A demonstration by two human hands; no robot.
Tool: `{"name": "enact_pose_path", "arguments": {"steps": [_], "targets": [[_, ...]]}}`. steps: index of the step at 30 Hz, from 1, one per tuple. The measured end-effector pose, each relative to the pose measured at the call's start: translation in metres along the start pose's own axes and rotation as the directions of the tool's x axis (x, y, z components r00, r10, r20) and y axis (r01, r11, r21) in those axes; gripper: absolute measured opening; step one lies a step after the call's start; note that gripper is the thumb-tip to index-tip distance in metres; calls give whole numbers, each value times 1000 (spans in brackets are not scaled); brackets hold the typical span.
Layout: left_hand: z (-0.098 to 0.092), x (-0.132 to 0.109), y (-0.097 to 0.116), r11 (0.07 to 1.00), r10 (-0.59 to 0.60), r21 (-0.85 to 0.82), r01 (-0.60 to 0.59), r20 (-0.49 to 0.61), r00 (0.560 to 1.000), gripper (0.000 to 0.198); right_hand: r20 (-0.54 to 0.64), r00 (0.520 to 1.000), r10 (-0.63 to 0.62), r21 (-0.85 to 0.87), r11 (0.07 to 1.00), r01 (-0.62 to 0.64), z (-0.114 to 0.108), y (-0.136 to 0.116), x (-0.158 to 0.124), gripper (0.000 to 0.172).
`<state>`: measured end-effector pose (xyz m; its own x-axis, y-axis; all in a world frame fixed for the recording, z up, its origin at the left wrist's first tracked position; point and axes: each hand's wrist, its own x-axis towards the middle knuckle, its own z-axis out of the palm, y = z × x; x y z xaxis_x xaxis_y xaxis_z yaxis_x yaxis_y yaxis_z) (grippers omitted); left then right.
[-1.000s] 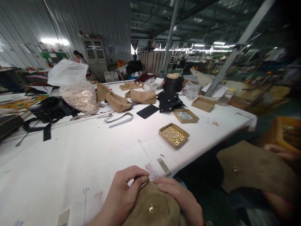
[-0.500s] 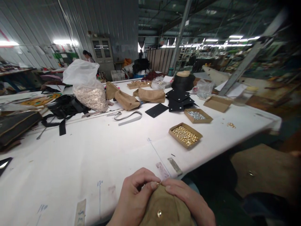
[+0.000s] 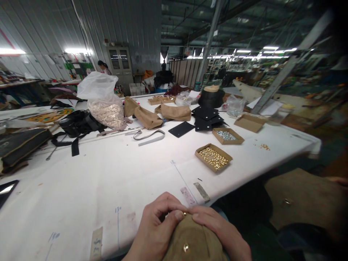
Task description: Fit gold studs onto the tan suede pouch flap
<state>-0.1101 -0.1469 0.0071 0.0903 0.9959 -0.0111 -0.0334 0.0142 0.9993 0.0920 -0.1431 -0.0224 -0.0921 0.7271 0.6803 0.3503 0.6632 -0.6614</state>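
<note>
A khaki fabric piece (image 3: 195, 235) is gripped between my two hands at the table's near edge. One gold stud (image 3: 185, 248) shines on its face. Another gold stud (image 3: 185, 214) sits at its top edge, right by my left thumb tip. My left hand (image 3: 157, 224) pinches that edge, thumb in front and fingers curled behind. From the other side, my right hand (image 3: 217, 228) is closed over the cloth, its fingertips meeting those of the left. The lower part of the piece runs out of view.
Cardboard trays hold gold studs (image 3: 213, 158) and silver pieces (image 3: 226, 135). Black panels (image 3: 208, 117), khaki pouches (image 3: 175, 111) and a plastic bag of beige pieces (image 3: 107, 110) lie farther back. At right, a person's hand (image 3: 338, 180) is by another khaki piece (image 3: 304, 195).
The camera view has shifted slightly. My hands keep their hold on the khaki fabric piece, with my fingertips a little closer together over its top edge.
</note>
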Motion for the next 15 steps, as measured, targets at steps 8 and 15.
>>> {"name": "enact_pose_path", "arguments": {"steps": [8,15], "targets": [[-7,-10,-5,995,92,34,-96,89,992,29,187,979,82,10,996,-85,-14,8,-10,31],[-13,-15,-13,998,64,19,-66,98,993,28,167,983,79,20,996,-84,-6,13,-20,33]]}}
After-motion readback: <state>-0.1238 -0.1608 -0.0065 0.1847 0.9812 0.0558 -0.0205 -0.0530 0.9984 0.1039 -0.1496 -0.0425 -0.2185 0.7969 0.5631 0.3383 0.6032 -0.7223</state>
